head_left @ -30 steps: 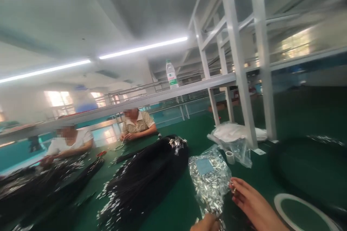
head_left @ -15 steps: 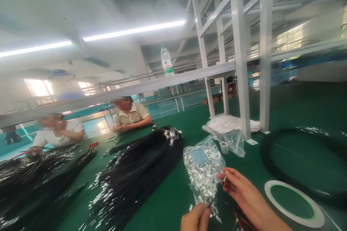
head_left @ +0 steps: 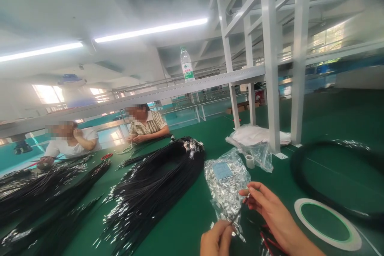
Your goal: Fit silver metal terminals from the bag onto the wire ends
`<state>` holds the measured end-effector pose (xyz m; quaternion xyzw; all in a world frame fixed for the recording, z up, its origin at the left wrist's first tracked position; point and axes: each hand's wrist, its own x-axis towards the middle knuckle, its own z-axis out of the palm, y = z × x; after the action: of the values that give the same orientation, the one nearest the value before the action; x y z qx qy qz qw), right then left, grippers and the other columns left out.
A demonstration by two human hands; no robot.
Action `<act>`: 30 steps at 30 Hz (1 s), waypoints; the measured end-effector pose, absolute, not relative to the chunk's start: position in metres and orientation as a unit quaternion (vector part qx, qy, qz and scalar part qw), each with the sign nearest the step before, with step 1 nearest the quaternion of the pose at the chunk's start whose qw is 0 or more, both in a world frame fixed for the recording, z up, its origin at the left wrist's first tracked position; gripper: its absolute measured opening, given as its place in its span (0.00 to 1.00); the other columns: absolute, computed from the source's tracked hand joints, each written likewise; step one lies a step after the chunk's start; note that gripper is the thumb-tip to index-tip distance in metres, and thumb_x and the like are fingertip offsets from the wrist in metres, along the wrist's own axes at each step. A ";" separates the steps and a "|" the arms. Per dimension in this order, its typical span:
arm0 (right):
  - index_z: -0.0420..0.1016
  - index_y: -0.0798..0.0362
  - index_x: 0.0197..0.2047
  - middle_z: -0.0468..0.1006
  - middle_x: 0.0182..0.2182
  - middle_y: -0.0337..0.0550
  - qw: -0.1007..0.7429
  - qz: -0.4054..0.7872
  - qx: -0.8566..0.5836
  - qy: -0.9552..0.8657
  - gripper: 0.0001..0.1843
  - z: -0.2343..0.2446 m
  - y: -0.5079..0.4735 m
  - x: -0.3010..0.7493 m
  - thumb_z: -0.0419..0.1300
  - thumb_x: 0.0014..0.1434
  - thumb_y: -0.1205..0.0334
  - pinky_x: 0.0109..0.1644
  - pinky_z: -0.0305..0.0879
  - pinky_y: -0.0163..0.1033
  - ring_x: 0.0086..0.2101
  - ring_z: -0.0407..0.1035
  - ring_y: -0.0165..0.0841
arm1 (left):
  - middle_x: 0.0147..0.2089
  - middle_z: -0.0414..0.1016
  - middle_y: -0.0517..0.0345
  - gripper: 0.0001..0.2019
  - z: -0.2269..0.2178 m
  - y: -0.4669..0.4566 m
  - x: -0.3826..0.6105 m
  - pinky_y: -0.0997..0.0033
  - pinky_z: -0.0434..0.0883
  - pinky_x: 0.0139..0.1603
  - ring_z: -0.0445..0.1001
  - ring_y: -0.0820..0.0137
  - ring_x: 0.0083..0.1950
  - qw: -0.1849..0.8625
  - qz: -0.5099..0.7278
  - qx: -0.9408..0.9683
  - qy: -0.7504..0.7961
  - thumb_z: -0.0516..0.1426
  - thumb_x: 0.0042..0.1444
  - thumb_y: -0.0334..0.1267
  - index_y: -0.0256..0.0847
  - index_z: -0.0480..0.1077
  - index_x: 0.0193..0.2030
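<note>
My left hand (head_left: 216,239) is closed in a pinch on a thin black cable (head_left: 237,214), low in the middle of the view. The cable slants up and right toward my right hand (head_left: 267,210), whose thumb and fingers are closed around a small shiny metal piece (head_left: 246,198) near the cable's end. Whether the cable sits inside that piece I cannot tell. Just beyond both hands lies a clear plastic bag (head_left: 214,200) full of small silvery metal sleeves, some spilling out by my left hand. Red-handled pliers (head_left: 270,242) lie partly hidden under my right wrist.
Bundles of black cables (head_left: 168,184) with silvery ends cover the green table's left half. At right are a white ring (head_left: 345,242) and a black cable coil (head_left: 295,172). Grey posts (head_left: 271,88) rise behind a tape roll (head_left: 249,161). Two people (head_left: 148,124) sit opposite.
The view has shifted slightly. More of the black cable now shows between my hands; my right hand stays closed on the metal piece. The co-worker at far left has turned a little.
</note>
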<state>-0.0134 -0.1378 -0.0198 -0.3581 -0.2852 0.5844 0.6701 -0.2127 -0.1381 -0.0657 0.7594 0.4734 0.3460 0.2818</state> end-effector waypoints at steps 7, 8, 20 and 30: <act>0.75 0.53 0.33 0.81 0.37 0.45 0.655 0.621 -0.336 -0.270 0.30 -0.020 -0.138 -0.014 0.80 0.37 0.42 0.41 0.71 0.37 0.38 0.73 0.38 | 0.24 0.66 0.61 0.22 -0.067 -0.139 -0.210 0.74 0.60 0.29 0.60 0.71 0.26 0.280 0.363 0.750 0.476 0.47 0.64 0.49 0.38 0.77 0.34; 0.75 0.53 0.33 0.82 0.37 0.46 0.654 0.623 -0.334 -0.268 0.29 -0.020 -0.138 -0.014 0.80 0.37 0.42 0.41 0.71 0.37 0.38 0.73 0.38 | 0.24 0.65 0.61 0.21 -0.067 -0.139 -0.209 0.74 0.59 0.29 0.59 0.71 0.26 0.278 0.365 0.751 0.475 0.48 0.64 0.48 0.38 0.76 0.34; 0.75 0.53 0.32 0.82 0.36 0.45 0.641 0.628 -0.346 -0.275 0.30 -0.016 -0.141 -0.014 0.81 0.35 0.44 0.38 0.72 0.35 0.37 0.73 0.36 | 0.24 0.70 0.58 0.20 -0.067 -0.143 -0.204 0.75 0.61 0.29 0.65 0.70 0.26 0.236 0.373 0.758 0.480 0.47 0.63 0.44 0.37 0.76 0.31; 0.79 0.54 0.31 0.81 0.35 0.46 0.605 0.620 -0.380 -0.323 0.29 -0.023 -0.140 -0.010 0.79 0.37 0.41 0.37 0.71 0.33 0.36 0.72 0.36 | 0.26 0.76 0.54 0.17 -0.068 -0.146 -0.204 0.74 0.64 0.31 0.73 0.67 0.28 0.167 0.366 0.761 0.509 0.48 0.63 0.37 0.39 0.75 0.30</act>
<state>-0.0099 -0.1397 -0.0229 -0.3799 -0.3227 0.6205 0.6054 -0.2039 -0.1462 -0.0683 0.7612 0.5091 0.3657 0.1667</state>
